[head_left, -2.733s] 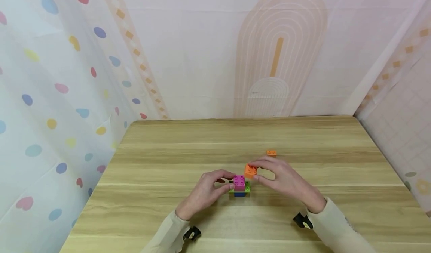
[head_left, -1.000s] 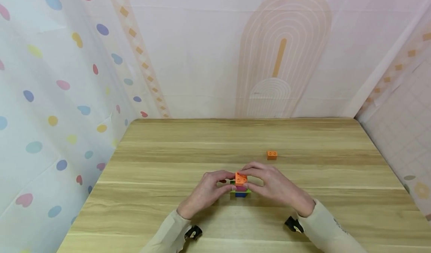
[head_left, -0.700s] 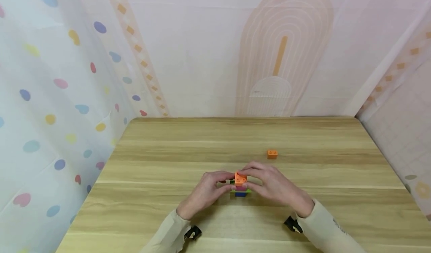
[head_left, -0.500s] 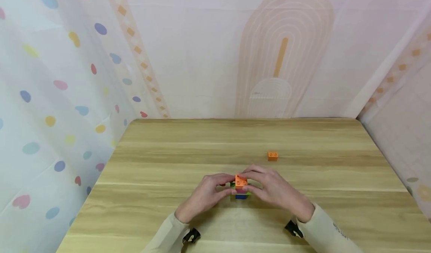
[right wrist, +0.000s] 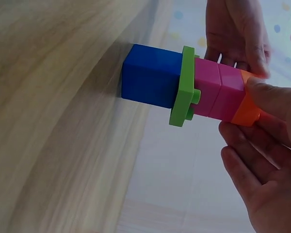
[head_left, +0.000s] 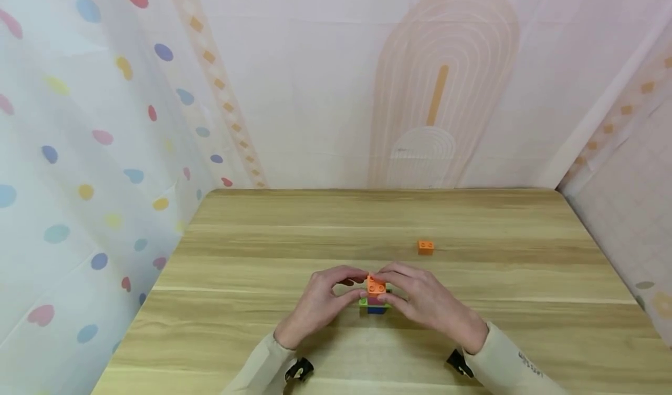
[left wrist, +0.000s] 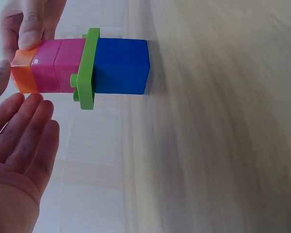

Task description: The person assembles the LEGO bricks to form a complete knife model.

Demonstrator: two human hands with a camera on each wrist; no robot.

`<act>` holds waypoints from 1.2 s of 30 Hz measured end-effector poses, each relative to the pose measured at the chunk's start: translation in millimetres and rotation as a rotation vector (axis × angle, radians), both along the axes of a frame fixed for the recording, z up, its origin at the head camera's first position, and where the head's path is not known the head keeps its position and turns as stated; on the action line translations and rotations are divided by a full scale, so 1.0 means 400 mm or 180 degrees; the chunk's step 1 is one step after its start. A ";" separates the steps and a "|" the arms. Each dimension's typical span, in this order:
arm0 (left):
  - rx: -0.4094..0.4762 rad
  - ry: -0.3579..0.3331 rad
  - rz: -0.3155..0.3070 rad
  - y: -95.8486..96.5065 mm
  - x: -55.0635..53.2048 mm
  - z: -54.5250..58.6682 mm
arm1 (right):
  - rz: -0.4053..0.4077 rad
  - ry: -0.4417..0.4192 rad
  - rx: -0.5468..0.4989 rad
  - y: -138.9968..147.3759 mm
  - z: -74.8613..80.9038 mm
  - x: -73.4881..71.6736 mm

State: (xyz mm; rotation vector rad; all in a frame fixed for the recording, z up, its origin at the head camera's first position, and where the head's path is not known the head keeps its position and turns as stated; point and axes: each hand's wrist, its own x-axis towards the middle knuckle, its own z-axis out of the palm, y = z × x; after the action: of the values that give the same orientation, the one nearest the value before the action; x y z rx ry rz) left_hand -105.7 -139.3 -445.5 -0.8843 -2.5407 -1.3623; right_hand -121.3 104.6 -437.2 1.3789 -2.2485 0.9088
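Note:
A tower of toy building blocks stands upright on the table between both hands. From the bottom it has a blue block (left wrist: 121, 65), a wider green plate (left wrist: 88, 63), two pink blocks (left wrist: 58, 65) and an orange block (head_left: 375, 287) on top. My right hand (head_left: 427, 304) pinches the orange block, its thumb on the near side and fingers behind. On the other side, my left hand (head_left: 325, 301) has its thumb and fingertips about the orange block, where it meets the upper pink one. Green studs stick out past the pink blocks.
A second, loose orange block (head_left: 426, 247) lies farther back on the wooden table (head_left: 236, 266), to the right of the tower. Patterned curtains (head_left: 315, 91) hang along the table's far edge and sides. Black wrist gear (head_left: 299, 370) sits beside the left sleeve.
My right hand has brought the orange block leftward onto the top pink block. My left hand's fingertips have shifted from the pink blocks up to the orange one.

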 end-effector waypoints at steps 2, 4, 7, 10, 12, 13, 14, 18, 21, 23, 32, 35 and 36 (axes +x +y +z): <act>0.0015 0.0063 -0.0039 0.003 -0.009 0.002 | -0.0090 -0.0028 0.0086 0.001 0.005 -0.002; 0.0024 0.0119 -0.0075 0.006 -0.017 0.006 | -0.0177 -0.0159 0.0182 0.003 0.011 -0.004; 0.0023 0.0139 -0.0099 0.008 -0.026 0.010 | -0.0288 -0.0667 0.0248 0.008 0.021 -0.006; -0.0021 0.0130 -0.0104 0.007 -0.029 0.012 | -0.0417 -0.1116 0.0214 0.014 0.028 -0.005; -0.0061 0.0117 -0.0120 0.006 -0.030 0.014 | -0.0471 -0.1201 0.0168 0.020 0.030 -0.004; -0.0075 0.0111 -0.0134 0.006 -0.030 0.015 | -0.0484 -0.1162 0.0159 0.022 0.030 -0.003; -0.0079 0.0101 -0.0140 0.004 -0.029 0.016 | -0.0477 -0.1107 0.0151 0.024 0.030 -0.002; -0.0031 -0.0017 -0.0172 -0.002 -0.023 0.019 | -0.0385 -0.0937 0.0103 0.027 0.029 0.000; -0.0027 -0.0088 -0.0190 -0.009 -0.017 0.019 | -0.0319 -0.0932 0.0047 0.023 0.026 0.003; -0.0054 -0.0118 -0.0195 -0.012 -0.013 0.018 | -0.0297 -0.0944 0.0014 0.021 0.023 0.007; -0.0116 -0.0214 -0.0220 -0.009 -0.009 0.023 | -0.0377 -0.0997 -0.0072 0.023 0.012 0.022; -0.0138 -0.0223 -0.0211 -0.006 -0.012 0.027 | -0.0424 -0.1055 -0.0041 0.025 0.010 0.023; -0.0138 -0.0220 -0.0204 -0.006 -0.013 0.027 | -0.0436 -0.1103 -0.0025 0.026 0.008 0.022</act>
State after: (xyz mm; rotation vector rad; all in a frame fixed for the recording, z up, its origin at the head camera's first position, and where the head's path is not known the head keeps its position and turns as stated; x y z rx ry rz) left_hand -111.0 -141.8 -434.9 -0.9502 -2.6243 -1.3841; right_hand -112.5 114.9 -433.8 1.1153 -2.5499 1.1818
